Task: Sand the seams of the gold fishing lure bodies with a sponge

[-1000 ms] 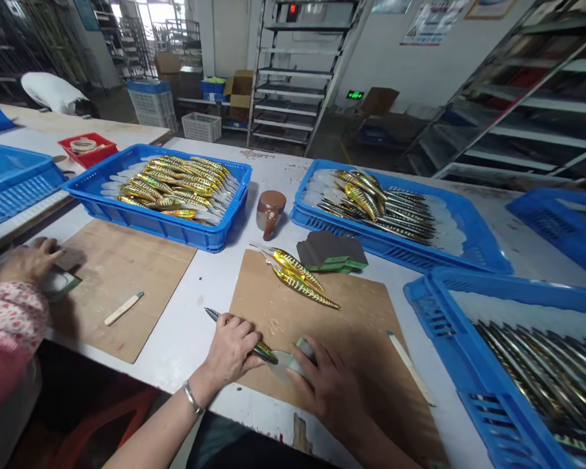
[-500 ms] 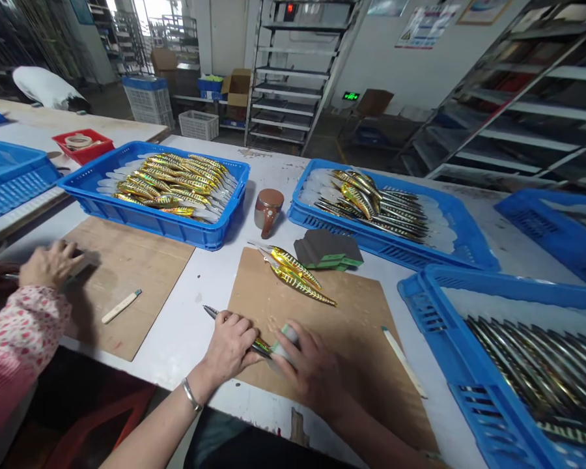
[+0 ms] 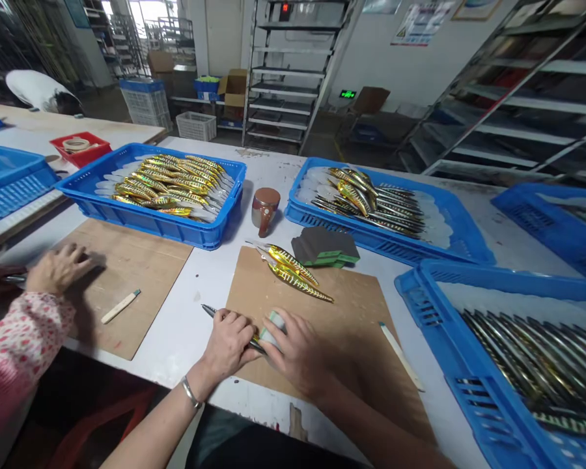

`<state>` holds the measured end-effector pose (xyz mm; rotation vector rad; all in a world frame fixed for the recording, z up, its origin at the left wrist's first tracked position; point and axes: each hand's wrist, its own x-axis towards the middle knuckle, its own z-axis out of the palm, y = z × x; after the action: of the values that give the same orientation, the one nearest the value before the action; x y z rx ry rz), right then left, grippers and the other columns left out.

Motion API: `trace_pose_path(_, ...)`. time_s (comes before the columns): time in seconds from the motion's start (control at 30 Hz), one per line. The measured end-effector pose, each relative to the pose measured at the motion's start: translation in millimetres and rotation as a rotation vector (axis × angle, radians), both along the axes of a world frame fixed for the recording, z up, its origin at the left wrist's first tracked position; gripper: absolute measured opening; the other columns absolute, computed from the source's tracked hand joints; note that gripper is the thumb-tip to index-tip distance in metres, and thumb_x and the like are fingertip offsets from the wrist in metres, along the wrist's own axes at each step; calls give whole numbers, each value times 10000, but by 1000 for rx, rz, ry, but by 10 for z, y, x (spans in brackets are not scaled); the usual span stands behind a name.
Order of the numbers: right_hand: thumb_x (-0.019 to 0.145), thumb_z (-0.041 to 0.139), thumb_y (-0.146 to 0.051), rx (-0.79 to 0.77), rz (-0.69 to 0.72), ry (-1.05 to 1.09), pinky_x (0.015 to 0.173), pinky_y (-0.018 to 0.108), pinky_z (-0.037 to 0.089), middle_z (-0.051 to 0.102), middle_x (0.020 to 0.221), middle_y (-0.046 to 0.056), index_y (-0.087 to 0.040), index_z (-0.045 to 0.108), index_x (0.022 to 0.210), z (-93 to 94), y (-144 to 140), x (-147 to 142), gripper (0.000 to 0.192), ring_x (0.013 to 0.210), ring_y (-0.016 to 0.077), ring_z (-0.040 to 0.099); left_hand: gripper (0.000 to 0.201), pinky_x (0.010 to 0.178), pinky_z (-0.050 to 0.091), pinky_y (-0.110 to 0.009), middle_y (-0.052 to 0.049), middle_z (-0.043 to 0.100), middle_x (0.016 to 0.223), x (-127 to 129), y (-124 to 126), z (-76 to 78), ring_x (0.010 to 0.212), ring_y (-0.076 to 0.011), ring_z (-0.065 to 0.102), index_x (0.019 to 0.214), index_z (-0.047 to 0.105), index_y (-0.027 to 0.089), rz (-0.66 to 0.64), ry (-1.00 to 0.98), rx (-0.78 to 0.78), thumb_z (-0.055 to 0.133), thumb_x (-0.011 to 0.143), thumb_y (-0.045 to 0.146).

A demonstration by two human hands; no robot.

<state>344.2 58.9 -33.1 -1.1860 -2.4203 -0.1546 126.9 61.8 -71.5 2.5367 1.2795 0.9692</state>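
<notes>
The left hand (image 3: 229, 339) pins a fishing lure (image 3: 209, 311) flat on the brown board (image 3: 351, 312) at the table's near edge; the right hand (image 3: 300, 352) grips a sanding block (image 3: 273, 322) against it. Pressing unevenly could scuff the slim, gold-striped lure's finish.

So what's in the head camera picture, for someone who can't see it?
A person's left hand pins a gold striped fishing lure on a brown board while the right hand presses a sanding block against it. Blue trays of lures surround them.
</notes>
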Motion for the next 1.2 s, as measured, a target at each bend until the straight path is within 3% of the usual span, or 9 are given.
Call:
trace_pose_path(0.1, 1019, 600, -361, 14, 24, 24, 890, 450, 523, 656, 1318, 173, -199, 725, 1243, 13, 42, -42, 304, 1107, 312, 622, 702, 861, 305, -445, -94, 700, 937, -8, -9, 1, 856, -243, 534, 964, 661, 186, 13, 10, 3, 224, 1016, 733)
trace_pose_path(0.3, 1036, 577, -353, -19, 0, -56, 910, 430, 543, 640, 1352, 157, -212, 721, 1264, -81, -274, 545, 304, 1131, 296, 625, 618, 884, 304, -465, -91, 718, 996, -8, -5, -36, 887, -241, 549, 1050, 660, 193, -22, 6, -41, 322, 1026, 709)
trace_pose_path(0.5, 1015, 623, -387, -10, 28, 38, 919, 452, 523, 644, 1351, 167, -212, 735, 1257, 9, 65, -43, 319, 1133, 309, 617, 524, 864, 313, -463, -98, 706, 969, -33, -4, -27, 880, -247, 534, 989, 663, 191, 0, 34, -33, 358, 1069, 610)
trace_pose_path(0.57, 1017, 622, -395, -1, 46, 53, 913, 452, 524, 649, 1341, 167, -211, 736, 1249, 31, 103, -81, 317, 1122, 307, 618, 537, 864, 315, -459, -99, 700, 955, -37, -8, -16, 880, -249, 533, 964, 656, 193, 13, 41, -23, 344, 1068, 617)
trace_pose_path(0.73, 1042, 569, -360, -38, 56, -10, 952, 445, 536, 633, 1349, 165, -198, 703, 1281, -31, -174, 453, 318, 1163, 295, 604, 568, 870, 310, -456, -92, 711, 985, -32, -15, 4, 889, -245, 553, 1062, 659, 204, -9, 29, -40, 348, 1040, 679)
trace_pose_path(0.8, 1037, 577, -357, -29, 42, -30, 943, 440, 537, 633, 1348, 160, -207, 703, 1283, -37, -218, 514, 314, 1154, 293, 607, 533, 872, 309, -457, -86, 714, 988, -30, -11, 10, 891, -244, 555, 1063, 659, 204, -15, 23, -38, 374, 1048, 654)
trace_pose_path(1.03, 1001, 652, -396, -26, 63, 85, 947, 433, 522, 656, 1318, 162, -204, 738, 1245, 60, 342, -127, 322, 1110, 292, 624, 521, 864, 314, -457, -98, 713, 965, -54, 7, 23, 874, -252, 541, 948, 654, 196, 39, 63, -5, 376, 1062, 621)
trace_pose_path(1.1, 1014, 628, -394, -8, -2, 102, 966, 443, 519, 648, 1347, 164, -205, 730, 1269, 60, 491, -34, 333, 1120, 293, 631, 552, 874, 313, -458, -99, 723, 998, -65, 5, 30, 881, -250, 545, 995, 664, 199, 22, 65, 5, 349, 1057, 648)
trace_pose_path(1.2, 1038, 570, -414, 48, -194, 194, 985, 463, 531, 657, 1340, 164, -202, 711, 1290, 1, 533, 368, 357, 1133, 300, 649, 553, 877, 315, -454, -94, 728, 1012, -76, 2, 48, 895, -247, 558, 1060, 670, 208, -3, 66, -5, 348, 1050, 658)
